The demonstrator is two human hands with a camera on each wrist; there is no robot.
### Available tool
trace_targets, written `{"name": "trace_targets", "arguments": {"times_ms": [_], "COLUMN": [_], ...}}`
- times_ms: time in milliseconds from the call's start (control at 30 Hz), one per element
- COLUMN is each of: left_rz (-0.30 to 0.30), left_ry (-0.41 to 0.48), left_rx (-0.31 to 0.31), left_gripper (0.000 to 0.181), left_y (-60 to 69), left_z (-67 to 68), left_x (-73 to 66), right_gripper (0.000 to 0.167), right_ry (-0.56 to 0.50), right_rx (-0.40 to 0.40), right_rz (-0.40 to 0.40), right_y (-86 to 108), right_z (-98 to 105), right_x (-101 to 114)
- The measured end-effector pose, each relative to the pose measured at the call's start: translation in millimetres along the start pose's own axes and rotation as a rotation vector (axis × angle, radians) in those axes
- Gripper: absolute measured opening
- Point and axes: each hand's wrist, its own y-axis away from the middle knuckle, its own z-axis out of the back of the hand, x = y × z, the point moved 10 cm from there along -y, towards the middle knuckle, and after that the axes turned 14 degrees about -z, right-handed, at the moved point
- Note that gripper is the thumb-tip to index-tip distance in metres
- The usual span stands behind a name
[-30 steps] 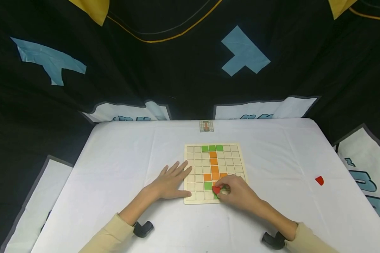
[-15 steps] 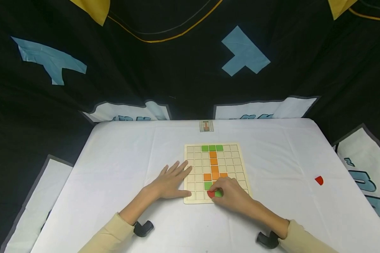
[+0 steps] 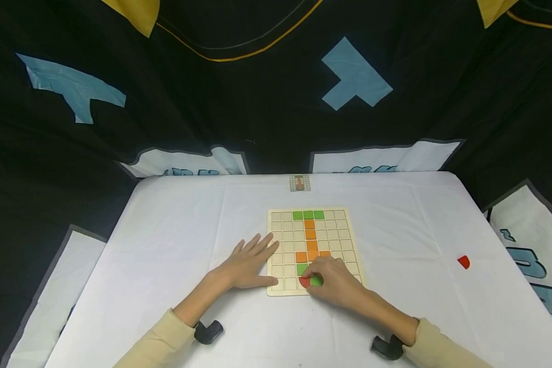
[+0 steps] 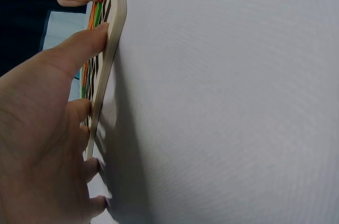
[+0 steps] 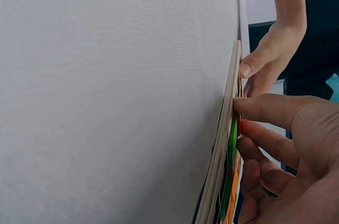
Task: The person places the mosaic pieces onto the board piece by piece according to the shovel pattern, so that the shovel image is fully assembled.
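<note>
A wooden grid board (image 3: 337, 235) lies flat on the white table, bearing green tiles (image 3: 308, 215) along its far row and orange tiles (image 3: 312, 248) down the middle. My right hand (image 3: 339, 282) pinches a red, round-edged tile (image 3: 304, 282) at the near row, left of a green tile (image 3: 316, 280). In the right wrist view, the thumb (image 5: 259, 107) of that hand touches the board's near edge. My left hand (image 3: 244, 268) rests with spread fingers on the board's left edge. The right hand covers some of the near cells.
Another red tile (image 3: 463, 262) with a curved side lies far to the right on the white cloth (image 3: 405, 225). A small card (image 3: 300, 183) printed with a grid pattern sits beyond the board. Black curtains (image 3: 257, 112) hang behind the table.
My right hand has moved left and nearer with the red tile, from above the board's near middle down to the near row. The left hand has stayed in place.
</note>
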Motion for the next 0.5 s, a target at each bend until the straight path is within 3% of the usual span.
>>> {"name": "trace_targets", "arguments": {"times_ms": [500], "left_rz": [-0.009], "left_ry": [0.007], "left_rx": [-0.003], "left_gripper": [0.091], "left_y": [1.1], "left_z": [2.7], "left_x": [-1.9], "right_gripper": [0.015], "right_ry": [-0.008], "right_rx": [0.005], "right_rz": [0.007], "right_y": [-4.7], "right_z": [-2.6], "right_x": [4.4]}}
